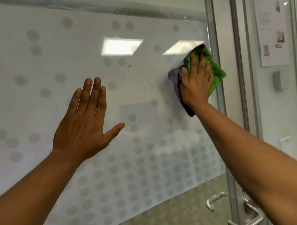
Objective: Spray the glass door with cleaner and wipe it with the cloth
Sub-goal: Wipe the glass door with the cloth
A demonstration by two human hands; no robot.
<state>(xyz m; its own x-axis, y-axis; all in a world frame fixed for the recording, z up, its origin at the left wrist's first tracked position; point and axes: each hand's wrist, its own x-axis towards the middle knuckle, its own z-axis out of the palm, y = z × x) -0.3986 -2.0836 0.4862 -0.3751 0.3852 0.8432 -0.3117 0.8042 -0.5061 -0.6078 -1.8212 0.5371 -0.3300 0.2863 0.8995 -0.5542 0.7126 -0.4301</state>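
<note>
The right hand (196, 87) presses the green microfibre cloth (215, 71) flat against the frosted glass door (142, 95) near its right edge, fingers spread straight. The left hand (84, 121), fingers straight, is raised before the pane. The cloth is soft and limp; hold it under the palm.

Pale wall (283, 101) at 3 o'clock behind clear glass, paper notice (271, 28) with small pictures at 2 o'clock, grey wall box (278, 80) below it. Metal frame posts (238, 52) run top to bottom at 1 o'clock. Wood-look floor (170, 217) at 6 o'clock. Two ceiling light panels (121, 46) reflected at 12 o'clock.
</note>
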